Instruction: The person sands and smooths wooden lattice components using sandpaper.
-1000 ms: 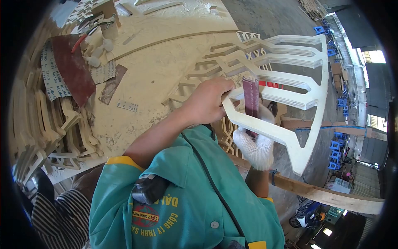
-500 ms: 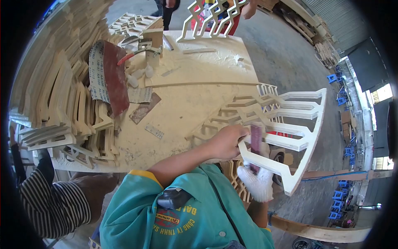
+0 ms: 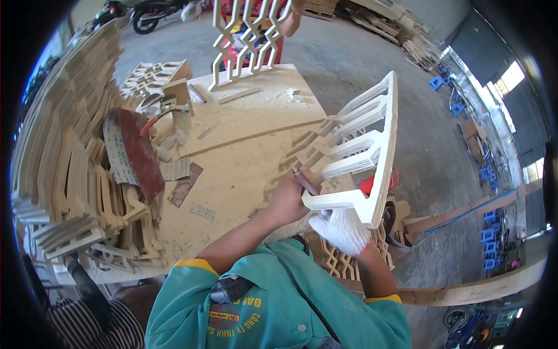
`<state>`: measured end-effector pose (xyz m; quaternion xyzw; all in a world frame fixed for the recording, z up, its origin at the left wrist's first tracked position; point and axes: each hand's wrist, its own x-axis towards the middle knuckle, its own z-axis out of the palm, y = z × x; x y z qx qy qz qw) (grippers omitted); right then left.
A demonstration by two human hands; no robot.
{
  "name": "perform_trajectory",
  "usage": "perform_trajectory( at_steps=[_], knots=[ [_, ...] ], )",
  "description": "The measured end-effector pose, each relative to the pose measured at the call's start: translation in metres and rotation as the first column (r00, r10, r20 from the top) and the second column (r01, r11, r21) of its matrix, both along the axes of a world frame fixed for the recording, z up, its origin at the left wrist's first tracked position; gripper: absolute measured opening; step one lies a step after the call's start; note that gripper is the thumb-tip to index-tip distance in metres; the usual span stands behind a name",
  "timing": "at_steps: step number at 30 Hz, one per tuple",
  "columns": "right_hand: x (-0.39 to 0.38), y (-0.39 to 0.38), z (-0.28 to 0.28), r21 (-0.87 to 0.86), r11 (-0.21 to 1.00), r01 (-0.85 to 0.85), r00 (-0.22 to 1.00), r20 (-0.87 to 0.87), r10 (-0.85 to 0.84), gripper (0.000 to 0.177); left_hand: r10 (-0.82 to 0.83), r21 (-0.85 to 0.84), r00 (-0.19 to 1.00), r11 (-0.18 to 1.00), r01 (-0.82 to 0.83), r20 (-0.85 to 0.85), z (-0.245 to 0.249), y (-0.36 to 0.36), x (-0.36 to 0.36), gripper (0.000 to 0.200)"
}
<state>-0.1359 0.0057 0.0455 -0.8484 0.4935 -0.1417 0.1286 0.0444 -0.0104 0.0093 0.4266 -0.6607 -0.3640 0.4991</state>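
My bare left hand (image 3: 290,200) is closed on the near end of a pale wooden lattice panel (image 3: 381,168), which stands tilted over the table's right side. My right hand (image 3: 343,231), in a white knitted glove, is closed just below the same end. A narrow purple-brown sanding block (image 3: 306,181) crosses the panel's near bar beside my left fingers. Its lower end runs towards the gloved hand, where the grip is partly hidden behind the bar.
Stacked wooden pieces (image 3: 70,168) fill the left, beside a red-brown sandpaper sheet (image 3: 139,154). The dusty table (image 3: 232,186) also bears sandpaper scraps, small bottles and a clamp-like tool (image 3: 174,107). Across it, a person's hand (image 3: 290,24) holds another lattice (image 3: 247,41). A red object (image 3: 369,185) shows behind my panel.
The view has turned, and the panel and both hands appear further left. The sanding block has gone from upright between the hands to slanted across the bar, nearer my left fingers.
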Motion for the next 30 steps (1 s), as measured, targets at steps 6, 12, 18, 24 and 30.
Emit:
perform_trajectory(
  at_steps=[6,12,18,24,30],
  knots=[
    [-0.030,-0.013,-0.019,0.477,0.865,-0.158,0.838,0.528,-0.139,0.025,0.083,-0.136,0.991,0.986,-0.096,-0.101,-0.002,-0.004,-0.016,0.024],
    [-0.018,-0.026,-0.004,0.463,0.860,-0.214,0.913,0.408,0.008,0.041,-0.002,-0.081,0.995,0.997,-0.007,-0.101,-0.008,-0.008,-0.005,0.016],
    [-0.015,-0.025,-0.003,0.260,0.949,-0.178,0.969,0.212,0.124,0.035,-0.104,-0.013,0.985,0.995,0.103,-0.135,-0.023,-0.016,0.009,0.024],
    [-0.015,-0.024,-0.009,0.132,0.973,-0.190,0.966,0.202,0.162,0.040,-0.120,-0.001,0.962,0.992,0.123,-0.245,-0.015,-0.013,0.004,0.024],
    [0.013,-0.026,0.020,0.145,0.989,-0.021,0.998,0.066,0.011,0.050,-0.073,0.068,0.958,0.993,0.095,-0.279,-0.027,-0.017,0.002,0.022]
  ],
)
